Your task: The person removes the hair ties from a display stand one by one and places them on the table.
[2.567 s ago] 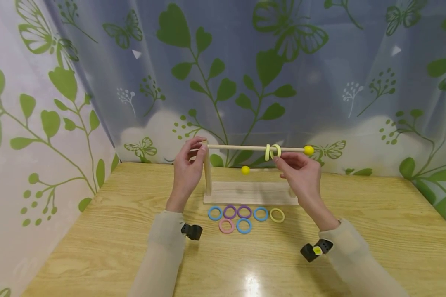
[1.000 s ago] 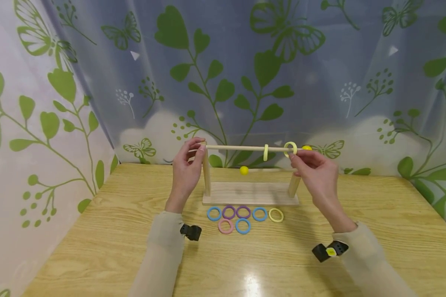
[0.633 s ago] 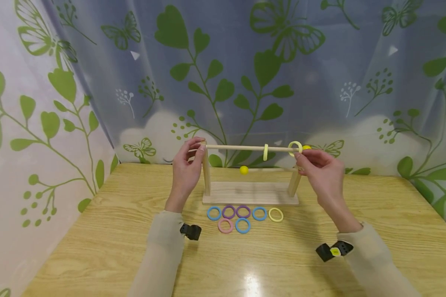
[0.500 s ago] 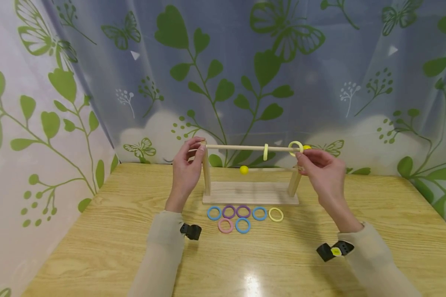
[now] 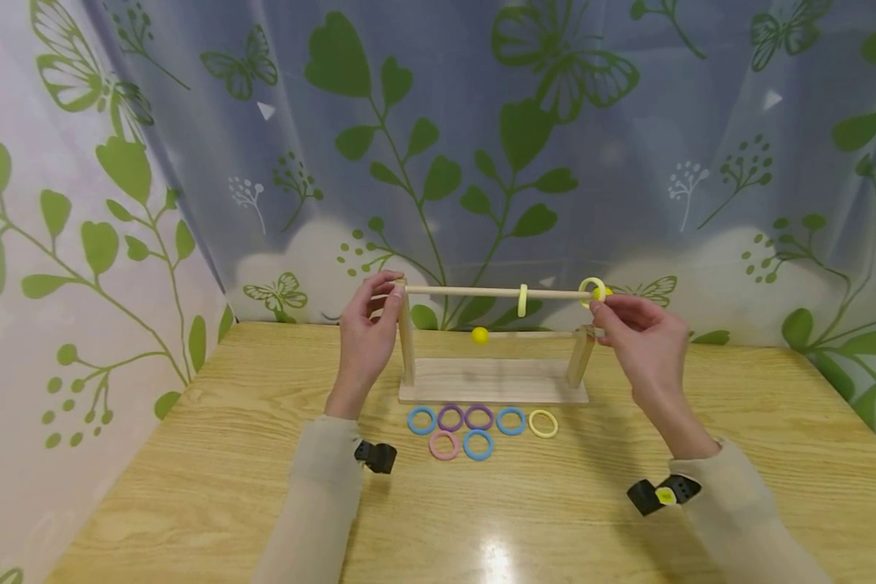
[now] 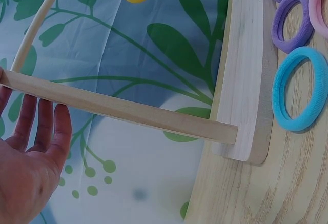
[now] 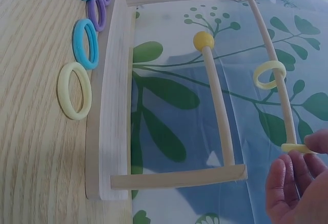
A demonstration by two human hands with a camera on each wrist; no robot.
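A wooden stand (image 5: 492,381) has two posts, each bearing a horizontal rod with a yellow ball at its free end. My left hand (image 5: 368,337) grips the top of the tall left post (image 6: 123,106). Between thumb and fingers, my right hand (image 5: 646,337) pinches a pale yellow hair tie (image 5: 592,281) at the right end of the upper rod (image 5: 474,289), close to its yellow ball (image 5: 604,292). In the right wrist view that ball is hidden. Another yellow hair tie (image 5: 522,301) hangs around the same rod, farther left. The lower rod (image 7: 218,101) carries no hair tie.
In front of the stand, blue (image 5: 511,421), purple (image 5: 450,418), pink (image 5: 444,444) and yellow hair ties (image 5: 543,423) lie flat on the wooden table (image 5: 263,503). A patterned curtain (image 5: 438,162) hangs behind the table.
My right hand has moved right along the upper rod with the pinched hair tie, away from the other yellow one and up to the ball. My left hand stays on the post.
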